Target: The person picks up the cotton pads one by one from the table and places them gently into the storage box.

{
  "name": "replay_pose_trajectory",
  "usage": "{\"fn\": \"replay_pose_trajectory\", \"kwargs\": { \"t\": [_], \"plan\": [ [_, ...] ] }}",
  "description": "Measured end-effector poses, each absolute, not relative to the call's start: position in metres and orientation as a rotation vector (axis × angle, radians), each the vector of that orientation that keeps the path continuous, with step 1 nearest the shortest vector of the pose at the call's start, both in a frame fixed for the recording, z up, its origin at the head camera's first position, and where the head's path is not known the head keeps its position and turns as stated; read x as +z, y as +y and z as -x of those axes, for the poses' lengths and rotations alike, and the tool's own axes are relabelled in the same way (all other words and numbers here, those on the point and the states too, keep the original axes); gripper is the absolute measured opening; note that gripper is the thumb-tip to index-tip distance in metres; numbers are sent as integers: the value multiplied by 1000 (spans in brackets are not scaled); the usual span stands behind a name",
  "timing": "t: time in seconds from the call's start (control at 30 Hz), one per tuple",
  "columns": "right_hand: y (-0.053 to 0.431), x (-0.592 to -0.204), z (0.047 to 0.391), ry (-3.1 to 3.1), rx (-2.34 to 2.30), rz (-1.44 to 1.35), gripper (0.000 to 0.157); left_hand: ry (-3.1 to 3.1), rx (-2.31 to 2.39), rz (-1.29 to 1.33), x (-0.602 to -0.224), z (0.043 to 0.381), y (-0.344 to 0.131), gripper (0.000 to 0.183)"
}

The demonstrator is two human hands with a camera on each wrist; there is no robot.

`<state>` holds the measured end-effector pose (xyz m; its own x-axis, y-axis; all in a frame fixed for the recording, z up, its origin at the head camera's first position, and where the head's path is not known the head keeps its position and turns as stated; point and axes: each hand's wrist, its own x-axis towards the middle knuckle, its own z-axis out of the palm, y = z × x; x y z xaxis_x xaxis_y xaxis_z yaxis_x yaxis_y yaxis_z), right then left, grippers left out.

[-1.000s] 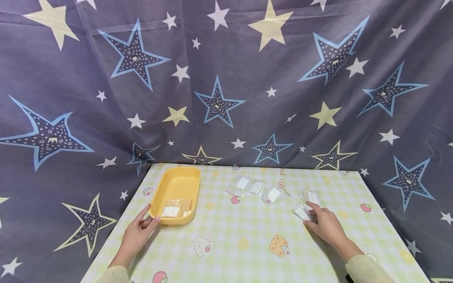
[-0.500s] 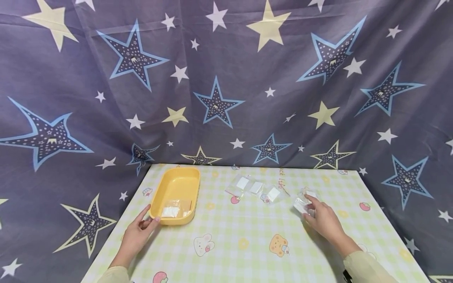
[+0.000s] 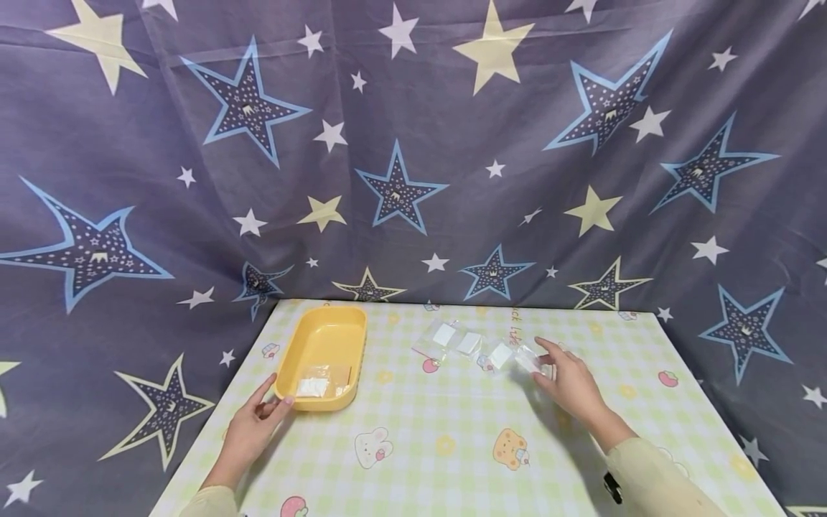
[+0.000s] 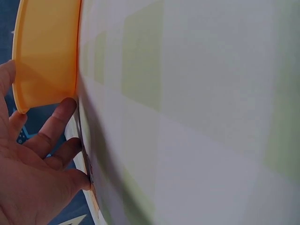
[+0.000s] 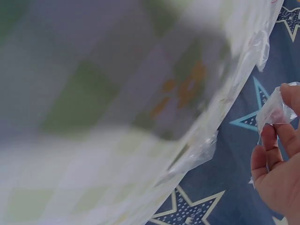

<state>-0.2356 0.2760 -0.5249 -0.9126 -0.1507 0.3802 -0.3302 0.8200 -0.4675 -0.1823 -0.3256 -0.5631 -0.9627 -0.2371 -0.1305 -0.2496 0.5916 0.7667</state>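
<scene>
My left hand [image 3: 252, 427] holds the near left corner of a yellow plastic tray [image 3: 360, 337], thumb at the front wall and fingers round the left side. Inside the tray lies clear packaging [image 3: 313, 386] with white contents. My right hand [image 3: 571, 380] pinches a small clear plastic bag [image 3: 528, 359] with something white in it. In the right wrist view this bag [image 5: 274, 110] is between thumb and fingertips, raised above the tabletop. Another clear bag [image 5: 197, 154] lies on the table there; the hand hides that spot in the head view.
Left of the right hand, three clear bags with white pieces, a left one [image 3: 443, 334], a middle one [image 3: 469, 344] and a right one [image 3: 500, 355], lie in a row. A checked cloth [image 3: 413, 424] covers the table. Behind its far edge hangs a star-patterned curtain [image 3: 413, 266].
My right hand has picked up one clear bag from the right side and moved it left, close to the row of bags. The left hand and the tray have stayed put.
</scene>
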Motion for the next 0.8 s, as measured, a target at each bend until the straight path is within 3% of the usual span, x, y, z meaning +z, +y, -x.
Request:
{"fn": "replay_pose_trajectory", "kwargs": {
  "t": [0.8],
  "plan": [
    [160, -506, 272, -2636, 880, -604, 76, 2802, 1348, 412, -559, 180, -324, 91]
  ]
}}
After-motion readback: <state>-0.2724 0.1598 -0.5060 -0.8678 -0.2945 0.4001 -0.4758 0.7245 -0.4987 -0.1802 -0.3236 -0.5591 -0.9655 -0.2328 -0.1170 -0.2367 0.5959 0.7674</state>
